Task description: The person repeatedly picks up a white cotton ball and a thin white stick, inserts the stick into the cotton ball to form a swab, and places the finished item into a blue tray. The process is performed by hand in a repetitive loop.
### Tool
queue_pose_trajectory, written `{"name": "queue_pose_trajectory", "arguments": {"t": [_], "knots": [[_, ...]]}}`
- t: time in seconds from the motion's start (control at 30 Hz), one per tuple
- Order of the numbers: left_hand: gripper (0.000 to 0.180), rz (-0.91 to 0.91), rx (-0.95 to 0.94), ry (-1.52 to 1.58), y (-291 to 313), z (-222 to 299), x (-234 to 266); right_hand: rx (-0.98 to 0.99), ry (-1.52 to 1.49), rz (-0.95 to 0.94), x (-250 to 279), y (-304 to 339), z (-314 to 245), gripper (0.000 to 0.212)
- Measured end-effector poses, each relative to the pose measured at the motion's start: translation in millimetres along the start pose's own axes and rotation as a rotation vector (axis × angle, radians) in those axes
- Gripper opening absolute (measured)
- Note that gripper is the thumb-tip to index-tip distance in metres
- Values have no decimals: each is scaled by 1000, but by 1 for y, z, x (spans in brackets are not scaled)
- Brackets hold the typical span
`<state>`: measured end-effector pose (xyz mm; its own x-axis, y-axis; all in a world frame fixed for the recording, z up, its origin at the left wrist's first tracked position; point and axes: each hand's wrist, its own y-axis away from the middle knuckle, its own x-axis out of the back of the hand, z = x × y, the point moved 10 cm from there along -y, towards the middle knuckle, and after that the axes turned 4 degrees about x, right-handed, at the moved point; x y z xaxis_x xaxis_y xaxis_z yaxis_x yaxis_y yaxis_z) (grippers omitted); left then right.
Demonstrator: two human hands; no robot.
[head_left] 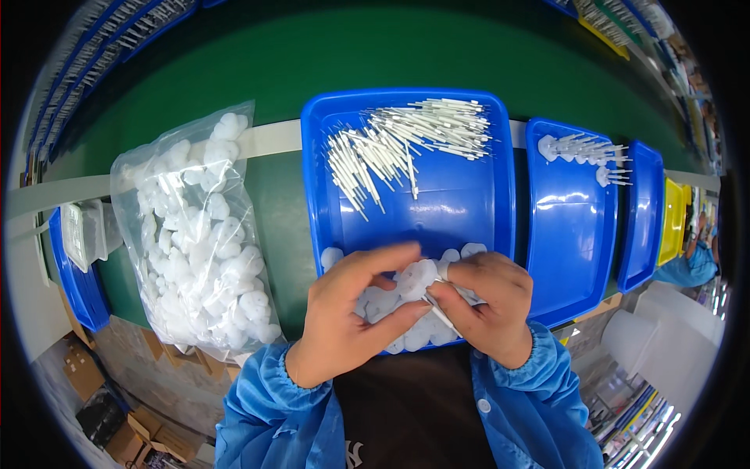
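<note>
Over the near part of a blue tray [312, 180], my left hand [344, 313] curls its thumb and fingers around a translucent white plastic piece [416, 277] with a rounded outline. My right hand [496, 305] is closed, pinching a thin white rod [442, 316] beside that piece. Whether the rod touches the piece, I cannot tell. Beneath both hands lies a heap of similar white plastic pieces [414, 334], partly covered by my fingers. Many thin white rods [430, 125] with fine tips lie in a loose pile at the tray's far side.
On the left lies a clear bag [195, 242] full of white plastic pieces. A second blue tray [570, 234] on the right holds several rods joined to white pieces [578, 148]. Beyond are another blue tray [644, 211], a yellow tray [672, 219] and a co-worker's blue sleeve [691, 268].
</note>
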<state>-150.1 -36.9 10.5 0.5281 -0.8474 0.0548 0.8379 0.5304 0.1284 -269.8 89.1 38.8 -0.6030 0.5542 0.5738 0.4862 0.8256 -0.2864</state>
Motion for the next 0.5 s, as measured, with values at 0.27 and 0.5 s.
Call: {"name": "queue_pose_trajectory", "arguments": {"t": [0.27, 0.5], "knots": [[58, 18, -354, -368, 5, 28, -8, -229, -447, -61, -6, 7, 25, 41], [67, -58, -397, -373, 7, 32, -15, -408, -669, -90, -18, 14, 37, 24]]}}
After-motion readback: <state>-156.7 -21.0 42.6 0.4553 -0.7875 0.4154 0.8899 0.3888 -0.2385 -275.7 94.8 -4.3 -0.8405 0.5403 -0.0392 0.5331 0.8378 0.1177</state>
